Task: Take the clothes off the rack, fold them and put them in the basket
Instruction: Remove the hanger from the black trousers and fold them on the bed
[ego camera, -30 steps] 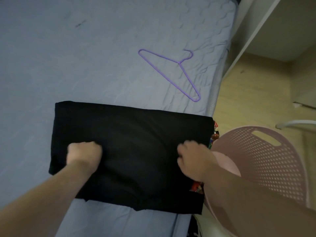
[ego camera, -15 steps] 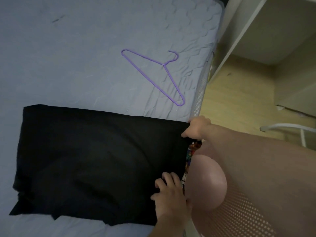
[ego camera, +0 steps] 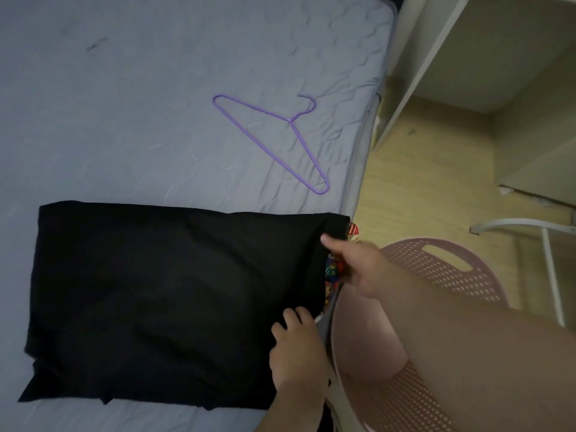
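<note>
A black garment [ego camera: 156,294], folded into a rectangle, lies flat on the blue-grey bed [ego camera: 124,120]. A colourful print [ego camera: 331,271] shows at its right edge. My left hand [ego camera: 296,347] grips that right edge near the lower corner, fingers curled onto the cloth. My right hand [ego camera: 352,263] pinches the same edge higher up, thumb on top of the fabric; it is blurred. The pink perforated basket [ego camera: 452,269] stands on the floor just right of the bed, under my right arm.
A purple wire hanger [ego camera: 293,141] lies on the bed beyond the garment. The mattress edge [ego camera: 358,169] runs along the right. White furniture panels [ego camera: 436,42] and a white metal foot [ego camera: 523,224] stand on the wooden floor.
Both hands left the top of the garment and went to its right edge. In the last half second my right hand slid down from the far right corner.
</note>
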Action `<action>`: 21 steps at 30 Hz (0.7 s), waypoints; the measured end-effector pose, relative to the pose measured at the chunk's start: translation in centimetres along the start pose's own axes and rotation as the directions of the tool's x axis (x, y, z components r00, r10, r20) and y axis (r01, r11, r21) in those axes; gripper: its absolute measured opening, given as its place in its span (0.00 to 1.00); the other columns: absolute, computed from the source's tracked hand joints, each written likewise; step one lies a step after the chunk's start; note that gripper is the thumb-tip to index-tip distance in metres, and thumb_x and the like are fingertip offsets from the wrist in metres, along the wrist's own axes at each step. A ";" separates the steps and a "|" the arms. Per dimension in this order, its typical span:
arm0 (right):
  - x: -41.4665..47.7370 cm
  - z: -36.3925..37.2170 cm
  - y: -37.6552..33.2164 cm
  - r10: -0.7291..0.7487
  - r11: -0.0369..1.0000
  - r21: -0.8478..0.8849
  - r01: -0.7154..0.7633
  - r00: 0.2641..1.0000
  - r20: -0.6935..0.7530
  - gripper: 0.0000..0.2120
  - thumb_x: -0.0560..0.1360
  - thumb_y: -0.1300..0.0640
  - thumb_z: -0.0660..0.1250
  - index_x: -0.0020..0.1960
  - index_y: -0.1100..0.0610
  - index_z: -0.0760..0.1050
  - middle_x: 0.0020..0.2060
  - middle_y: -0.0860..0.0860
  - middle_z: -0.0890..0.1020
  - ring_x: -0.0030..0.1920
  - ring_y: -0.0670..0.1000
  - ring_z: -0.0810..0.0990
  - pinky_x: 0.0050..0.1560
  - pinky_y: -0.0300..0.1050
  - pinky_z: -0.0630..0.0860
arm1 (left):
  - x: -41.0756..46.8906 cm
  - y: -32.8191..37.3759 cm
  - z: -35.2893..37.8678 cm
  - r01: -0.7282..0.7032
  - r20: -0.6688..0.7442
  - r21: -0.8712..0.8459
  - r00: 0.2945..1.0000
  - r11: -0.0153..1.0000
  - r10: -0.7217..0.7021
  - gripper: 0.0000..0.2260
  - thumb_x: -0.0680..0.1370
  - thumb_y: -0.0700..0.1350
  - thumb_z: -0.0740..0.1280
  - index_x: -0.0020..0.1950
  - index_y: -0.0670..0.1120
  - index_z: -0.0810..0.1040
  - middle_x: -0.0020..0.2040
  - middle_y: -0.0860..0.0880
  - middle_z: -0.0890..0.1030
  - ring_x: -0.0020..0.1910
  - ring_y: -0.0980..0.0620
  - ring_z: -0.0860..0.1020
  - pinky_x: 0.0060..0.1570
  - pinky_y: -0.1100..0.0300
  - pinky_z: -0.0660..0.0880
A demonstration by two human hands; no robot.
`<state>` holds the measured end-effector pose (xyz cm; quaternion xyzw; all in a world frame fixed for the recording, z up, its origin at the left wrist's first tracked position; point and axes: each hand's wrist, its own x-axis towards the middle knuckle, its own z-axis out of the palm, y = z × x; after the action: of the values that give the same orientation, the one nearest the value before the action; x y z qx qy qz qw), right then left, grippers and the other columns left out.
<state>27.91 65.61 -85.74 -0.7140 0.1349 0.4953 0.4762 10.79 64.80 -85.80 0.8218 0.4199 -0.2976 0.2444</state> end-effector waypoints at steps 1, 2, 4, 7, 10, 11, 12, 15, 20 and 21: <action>-0.2 -0.2 0.7 0.052 0.996 -0.068 -0.051 0.999 0.006 0.18 0.70 0.52 0.80 0.55 0.58 0.81 0.50 0.58 0.86 0.47 0.59 0.86 0.47 0.52 0.83 | 0.1 0.2 -0.3 -0.011 -0.002 -0.002 1.000 1.000 0.011 0.26 0.83 0.43 0.58 0.79 0.46 0.51 0.75 0.44 0.58 0.70 0.43 0.64 0.53 0.57 0.77; -0.2 -0.4 1.2 0.074 0.991 -0.111 -0.074 0.997 -0.006 0.18 0.71 0.51 0.78 0.56 0.57 0.79 0.51 0.57 0.85 0.47 0.59 0.85 0.48 0.54 0.83 | 0.0 0.5 -0.5 -0.022 -0.001 0.002 1.000 1.000 0.022 0.26 0.83 0.43 0.57 0.79 0.45 0.50 0.75 0.44 0.58 0.70 0.43 0.64 0.53 0.57 0.76; 0.0 -0.2 1.3 -0.020 0.993 -0.114 0.007 0.993 -0.115 0.13 0.73 0.54 0.76 0.55 0.56 0.80 0.51 0.56 0.85 0.49 0.59 0.84 0.53 0.60 0.82 | -0.5 1.0 -0.8 -0.053 -0.011 0.001 0.999 0.999 0.053 0.29 0.83 0.42 0.57 0.81 0.45 0.47 0.76 0.45 0.57 0.71 0.43 0.64 0.56 0.56 0.76; 0.1 0.0 0.0 -0.275 0.955 -0.195 0.224 0.914 -0.298 0.08 0.73 0.56 0.74 0.51 0.55 0.82 0.48 0.53 0.85 0.50 0.57 0.83 0.58 0.59 0.80 | -1.5 2.4 -1.9 -0.120 -0.077 -0.033 0.990 0.992 0.117 0.32 0.83 0.41 0.58 0.81 0.45 0.42 0.76 0.46 0.58 0.72 0.44 0.63 0.60 0.56 0.74; -0.8 -2.2 -1.5 -0.332 0.943 -0.186 0.275 0.801 -0.499 0.09 0.74 0.56 0.71 0.54 0.56 0.81 0.50 0.56 0.85 0.54 0.60 0.82 0.61 0.55 0.76 | -2.6 5.6 -3.3 -0.221 -0.076 -0.115 0.974 0.968 0.214 0.33 0.83 0.40 0.58 0.81 0.50 0.41 0.76 0.48 0.61 0.73 0.46 0.64 0.64 0.54 0.71; -1.4 -3.4 -2.1 -0.319 0.948 -0.186 0.260 0.755 -0.573 0.10 0.75 0.55 0.70 0.55 0.55 0.81 0.52 0.56 0.84 0.56 0.61 0.81 0.62 0.55 0.75 | -3.0 6.9 -3.4 -0.265 -0.040 -0.153 0.964 0.952 0.262 0.34 0.82 0.40 0.59 0.81 0.51 0.41 0.77 0.48 0.61 0.73 0.45 0.64 0.67 0.53 0.69; -2.1 -4.8 -2.7 -0.302 0.953 -0.191 0.234 0.709 -0.638 0.10 0.76 0.55 0.68 0.57 0.54 0.80 0.53 0.57 0.84 0.58 0.62 0.80 0.64 0.55 0.74 | -3.5 8.3 -3.7 -0.310 0.005 -0.204 0.948 0.929 0.317 0.35 0.81 0.40 0.60 0.81 0.52 0.42 0.77 0.48 0.62 0.73 0.45 0.64 0.69 0.52 0.67; -4.3 -8.4 -4.0 -0.285 0.957 -0.259 0.132 0.593 -0.753 0.12 0.79 0.53 0.64 0.61 0.55 0.76 0.53 0.55 0.81 0.59 0.62 0.78 0.63 0.55 0.73 | -5.3 11.1 -3.8 -0.424 0.051 -0.351 0.882 0.835 0.469 0.34 0.81 0.40 0.60 0.81 0.56 0.46 0.74 0.46 0.68 0.70 0.44 0.69 0.69 0.51 0.67; -6.9 -6.3 -6.5 -0.337 0.940 -0.304 0.154 0.551 -0.763 0.13 0.76 0.51 0.65 0.57 0.56 0.75 0.53 0.59 0.82 0.56 0.63 0.79 0.56 0.52 0.74 | -4.3 8.5 -4.3 -0.392 -0.141 -0.755 0.880 0.526 0.454 0.25 0.77 0.41 0.60 0.69 0.64 0.68 0.60 0.50 0.82 0.59 0.52 0.80 0.62 0.57 0.75; -7.6 -4.6 -7.1 -0.370 0.928 -0.319 0.192 0.575 -0.730 0.12 0.75 0.51 0.67 0.56 0.55 0.75 0.52 0.59 0.82 0.55 0.63 0.80 0.54 0.51 0.73 | -3.6 7.1 -4.8 -0.337 -0.153 -0.841 0.899 0.424 0.411 0.25 0.76 0.36 0.61 0.64 0.63 0.73 0.58 0.50 0.83 0.56 0.54 0.81 0.61 0.58 0.76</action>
<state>31.67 63.40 -75.22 -0.9141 0.1601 0.0658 0.3667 16.41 62.21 -78.88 0.6552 0.3080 -0.0223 0.6895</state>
